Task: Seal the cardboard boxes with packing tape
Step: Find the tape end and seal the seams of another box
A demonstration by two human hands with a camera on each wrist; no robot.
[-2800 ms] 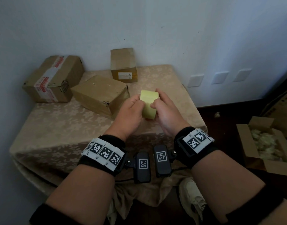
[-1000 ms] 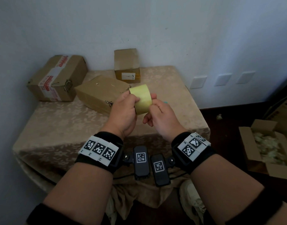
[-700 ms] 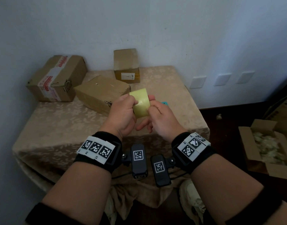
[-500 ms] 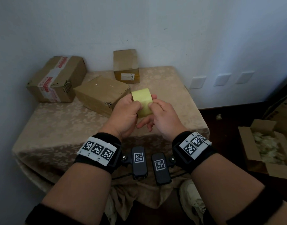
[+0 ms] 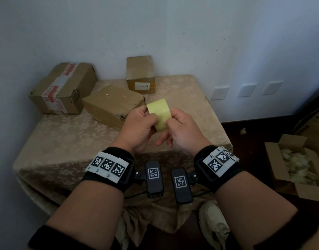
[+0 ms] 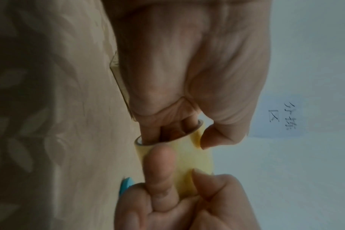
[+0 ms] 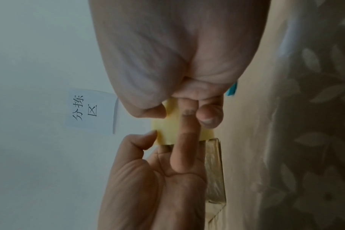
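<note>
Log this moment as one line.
left hand: fingers inside tape roll core | right hand: pinching roll's outer face | boxes on table: untouched

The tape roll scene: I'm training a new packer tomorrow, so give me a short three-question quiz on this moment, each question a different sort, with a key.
1. True or false: the tape roll lies on the table.
2. Multiple choice: how many cardboard boxes stand on the table? A) one B) three C) five
3. Fill in: in the left wrist view, fingers of the left hand reach inside the roll's ____.

Key
1. False. Both hands hold it above the table; the right hand pinches its outer surface.
2. B: the red-printed taped box, the flat box and the small box by the wall.
3. Core.
</note>
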